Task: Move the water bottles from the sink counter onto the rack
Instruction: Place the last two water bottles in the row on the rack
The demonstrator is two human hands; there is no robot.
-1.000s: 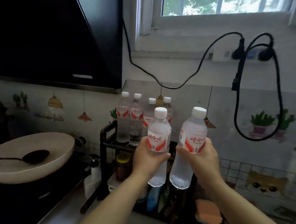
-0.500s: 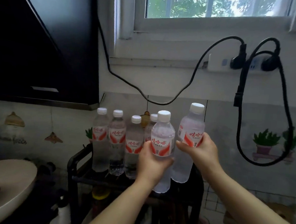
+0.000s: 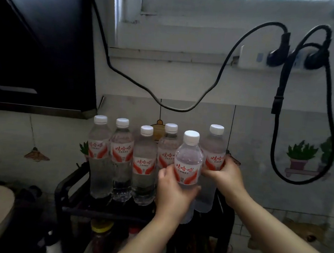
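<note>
Two bare forearms reach up and away from the bottom edge of the view, toward a black rack (image 3: 69,181). The left hand (image 3: 172,193) is nearest, its grip closed around the lower half of a clear water bottle (image 3: 188,166) with a white cap and a red-and-white label; fingers wrap the left side and the thumb lies across the front under the label. This bottle is upright, and its base shows below the hand, in front of the rack's top shelf; whether it rests on the shelf cannot be told. Just to the right and a little farther back, the right hand (image 3: 225,175) has its grip closed on a second bottle (image 3: 213,148) at label height, with the wrist bent inward. This bottle is also upright, and its base sits at shelf level.

To the left of the left grip, four more bottles (image 3: 121,158) stand upright in a close row on the rack's top shelf. Behind them is a tiled wall with plant stickers. Above, black cables (image 3: 220,75) loop from a white power strip (image 3: 250,57) under a window.
</note>
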